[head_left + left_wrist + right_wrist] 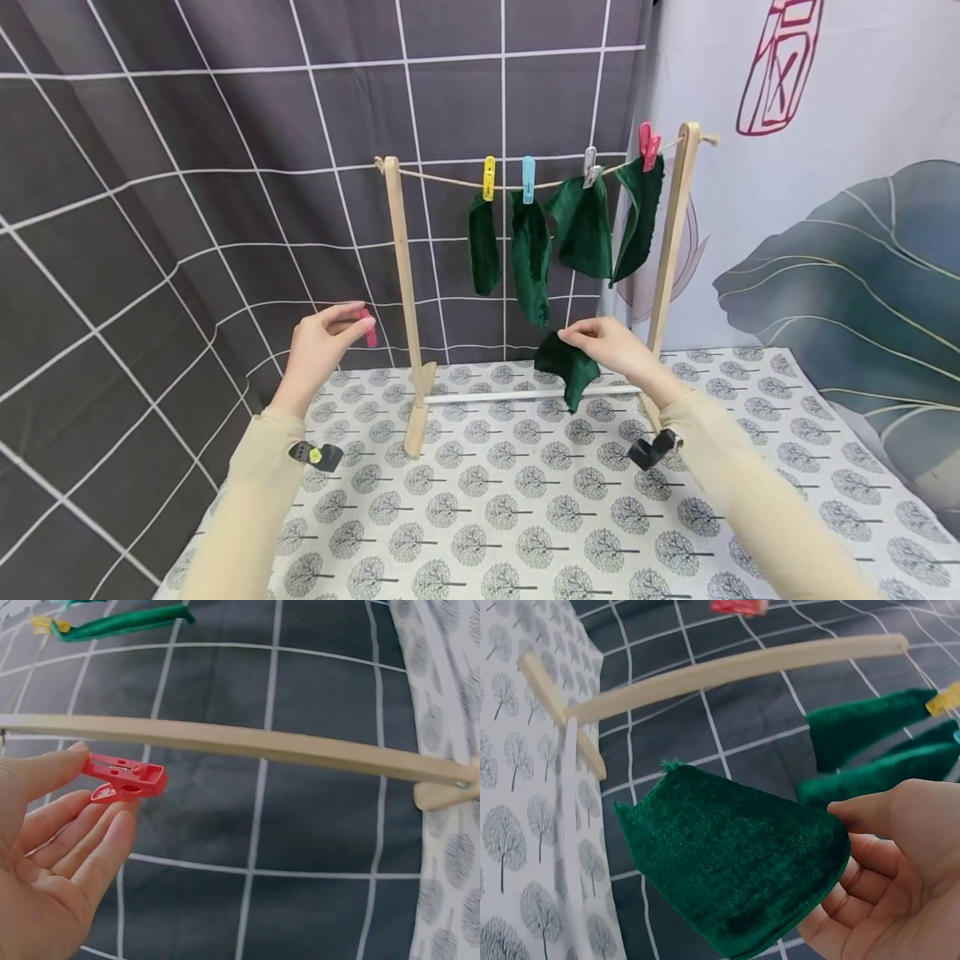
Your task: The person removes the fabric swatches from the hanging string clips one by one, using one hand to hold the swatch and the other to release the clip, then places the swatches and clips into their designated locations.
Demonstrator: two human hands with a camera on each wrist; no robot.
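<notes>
Wooden rack (405, 275) stands between left hand (324, 342) pinching red peg (369, 329) and right hand (611, 346) gripping green cloth (566, 367).

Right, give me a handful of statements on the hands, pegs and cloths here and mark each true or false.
1. The left hand pinches a pink peg. True.
2. The right hand holds a green cloth. True.
3. Six cloths hang from the string. False: four hang there.
4. The blue peg lies on the tablecloth. False: it is clipped on the string.
5. The held cloth is already pegged. False: it is off the string.
</notes>
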